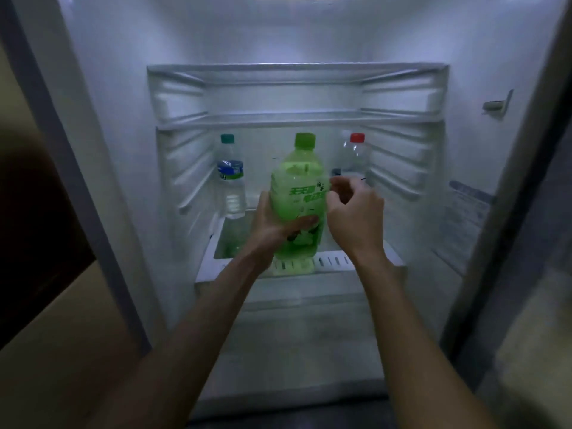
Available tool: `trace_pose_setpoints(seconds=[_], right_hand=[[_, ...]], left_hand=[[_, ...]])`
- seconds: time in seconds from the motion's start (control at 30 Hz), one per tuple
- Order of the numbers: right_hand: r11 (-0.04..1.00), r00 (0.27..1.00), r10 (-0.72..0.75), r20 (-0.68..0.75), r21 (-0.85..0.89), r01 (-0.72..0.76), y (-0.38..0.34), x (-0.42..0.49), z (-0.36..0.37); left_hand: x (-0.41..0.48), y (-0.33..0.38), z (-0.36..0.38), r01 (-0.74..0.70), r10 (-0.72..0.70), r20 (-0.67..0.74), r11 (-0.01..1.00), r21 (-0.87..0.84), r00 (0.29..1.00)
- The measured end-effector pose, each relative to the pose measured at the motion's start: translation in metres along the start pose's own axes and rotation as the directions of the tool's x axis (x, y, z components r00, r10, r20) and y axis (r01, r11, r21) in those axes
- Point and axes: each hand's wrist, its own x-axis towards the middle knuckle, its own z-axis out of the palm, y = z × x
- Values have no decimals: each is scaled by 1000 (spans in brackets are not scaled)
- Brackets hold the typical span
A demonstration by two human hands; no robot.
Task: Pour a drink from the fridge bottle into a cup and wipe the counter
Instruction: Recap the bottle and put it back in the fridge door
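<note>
Inside the open white fridge [123,119], the left hand [272,224] is holding the big green plastic bottle [298,205] upright. The right hand [356,215], fingers curled loosely, is touching its side.

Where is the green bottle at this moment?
In the head view, the green bottle is at the fridge's centre, held in the left hand, between a teal-capped bottle and a red-capped bottle.

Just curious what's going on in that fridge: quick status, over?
Left hand wrapped on green bottle, cap on. Right hand beside it, loosely curled, holding nothing. Two clear bottles behind, green-capped and red-capped; path out clear.
</note>
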Motion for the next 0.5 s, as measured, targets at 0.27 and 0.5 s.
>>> trace_pose_setpoints(seconds=[0.27, 0.5], right_hand=[[995, 1000, 26, 18, -99, -24, 30, 36, 24], [987, 996, 50, 74, -155, -38, 48, 59, 42]], left_hand=[[41, -31, 8, 108, -107, 14, 993, -50, 994], [62, -45, 9, 142, -142, 3, 988, -59, 990]])
